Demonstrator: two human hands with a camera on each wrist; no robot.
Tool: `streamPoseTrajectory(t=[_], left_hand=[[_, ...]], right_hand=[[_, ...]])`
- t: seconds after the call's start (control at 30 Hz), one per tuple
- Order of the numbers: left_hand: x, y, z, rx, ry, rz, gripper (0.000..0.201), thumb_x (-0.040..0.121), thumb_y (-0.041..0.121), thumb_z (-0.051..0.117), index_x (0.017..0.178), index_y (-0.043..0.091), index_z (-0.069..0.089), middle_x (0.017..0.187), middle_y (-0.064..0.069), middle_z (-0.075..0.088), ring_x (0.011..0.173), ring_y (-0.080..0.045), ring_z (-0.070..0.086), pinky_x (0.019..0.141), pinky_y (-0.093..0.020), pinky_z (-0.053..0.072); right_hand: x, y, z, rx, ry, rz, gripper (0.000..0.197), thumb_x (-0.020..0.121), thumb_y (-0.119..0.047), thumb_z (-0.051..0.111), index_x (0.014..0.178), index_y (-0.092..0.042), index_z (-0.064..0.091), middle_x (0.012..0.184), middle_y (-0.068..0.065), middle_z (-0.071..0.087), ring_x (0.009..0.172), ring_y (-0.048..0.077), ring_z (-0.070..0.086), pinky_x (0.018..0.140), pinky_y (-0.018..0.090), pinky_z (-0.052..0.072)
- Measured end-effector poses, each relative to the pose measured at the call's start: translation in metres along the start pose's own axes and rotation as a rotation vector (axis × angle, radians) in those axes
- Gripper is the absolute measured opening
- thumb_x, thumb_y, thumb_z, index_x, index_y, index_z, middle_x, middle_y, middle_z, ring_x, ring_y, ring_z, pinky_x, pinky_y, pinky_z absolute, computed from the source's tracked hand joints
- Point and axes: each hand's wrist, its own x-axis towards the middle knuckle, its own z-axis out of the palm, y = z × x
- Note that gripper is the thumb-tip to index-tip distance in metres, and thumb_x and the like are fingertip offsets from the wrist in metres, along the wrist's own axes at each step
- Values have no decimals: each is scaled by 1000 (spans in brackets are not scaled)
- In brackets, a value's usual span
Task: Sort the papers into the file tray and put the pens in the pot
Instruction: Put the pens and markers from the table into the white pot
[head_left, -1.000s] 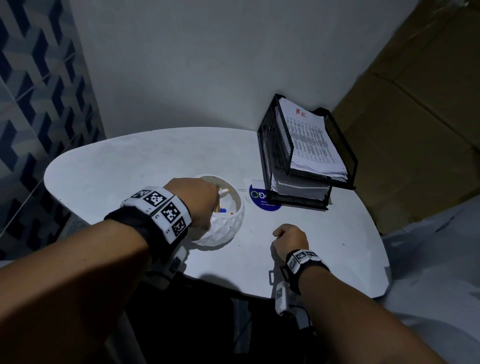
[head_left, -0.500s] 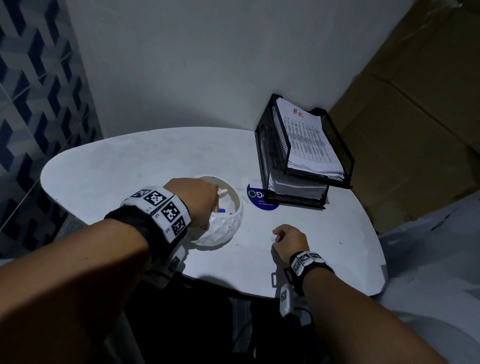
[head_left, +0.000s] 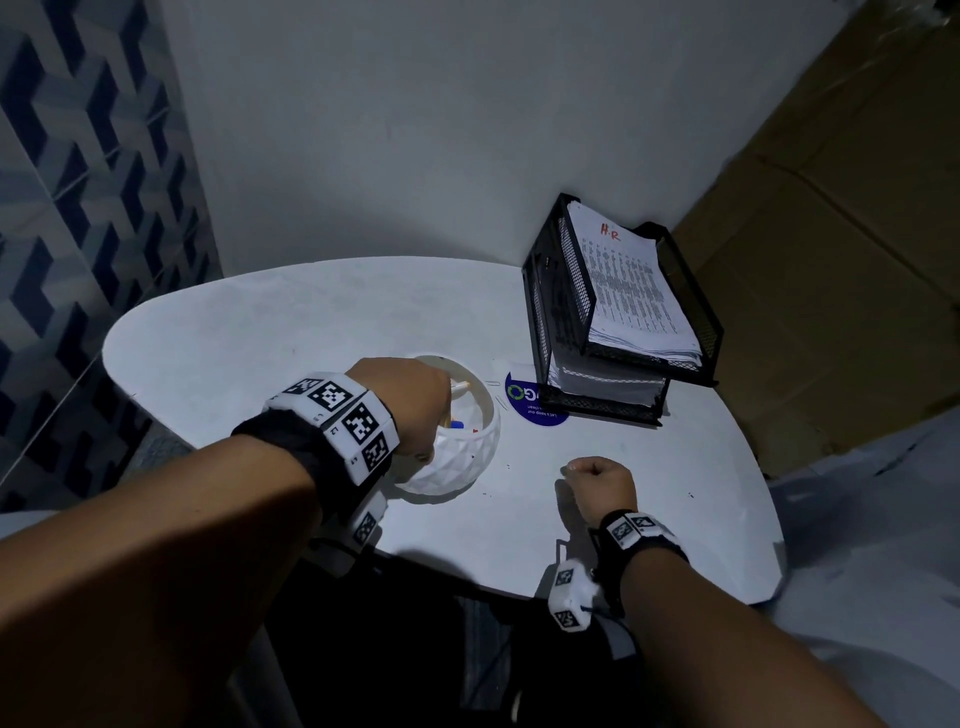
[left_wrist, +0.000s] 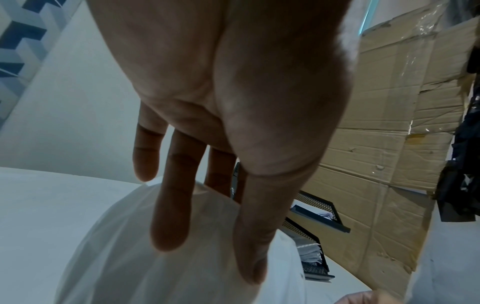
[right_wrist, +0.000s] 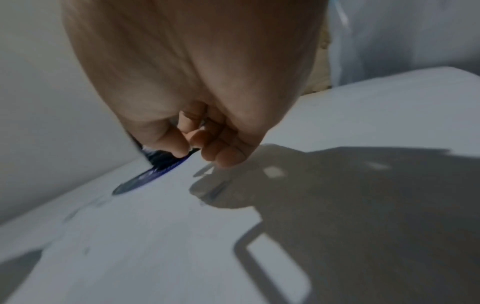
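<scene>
My left hand (head_left: 402, 402) is right over the white pot (head_left: 457, 462), fingers straight and loose, gripping nothing; the pens (head_left: 460, 410) lie inside it, leaning toward the rim. My right hand (head_left: 597, 480) rests curled and empty on the table (head_left: 260, 332), nearer the file tray (head_left: 550, 312), which holds the papers (head_left: 628, 280) ahead to my right

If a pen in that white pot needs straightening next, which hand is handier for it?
Probably the left. The left hand is already over the white pot, fingers straight, right by the pens inside. The right hand sits curled in a fist on the table, apart from the pot.
</scene>
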Motion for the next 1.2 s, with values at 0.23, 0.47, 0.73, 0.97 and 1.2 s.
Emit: streamPoseTrajectory(t=[0.23,0.47,0.73,0.97,1.2], left_hand=[[-2,0,0,9,12,1,41,80,35,81,62,34,44,72,13,58,83,-19,64,74,-31,55],[-1,0,0,18,-2,-14,38,78,35,82,61,32,48,70,14,56,82,-20,63,72,-29,51],[0,3,2,37,-5,6,39,78,39,83,64,31,47,70,14,53,83,-20,61,78,-31,55],[-3,3,0,31,1,3,40,78,36,82,62,31,45,70,13,55,84,-20,65,77,-32,56],[-2,7,5,55,15,39,42,80,36,81,64,31,42,71,12,53,84,-19,63,77,-32,56]], right_hand=[[4,4,-20,246,-78,305,28,86,-11,42,58,-10,39,52,12,41,44,20,33,50,28,26],[-8,25,-28,-155,-223,19,14,83,-10,72,93,-18,75,81,-4,67,73,16,64,68,23,50],[-13,16,-12,-500,-293,-157,22,86,-18,72,67,-24,63,78,-4,66,81,18,65,70,23,50],[-16,1,1,-718,-314,-242,16,91,-23,59,81,-16,68,90,7,72,86,25,67,65,21,42],[-32,-119,14,-25,-213,-338,16,74,-18,55,58,-18,54,50,-3,48,51,18,44,53,29,39]])
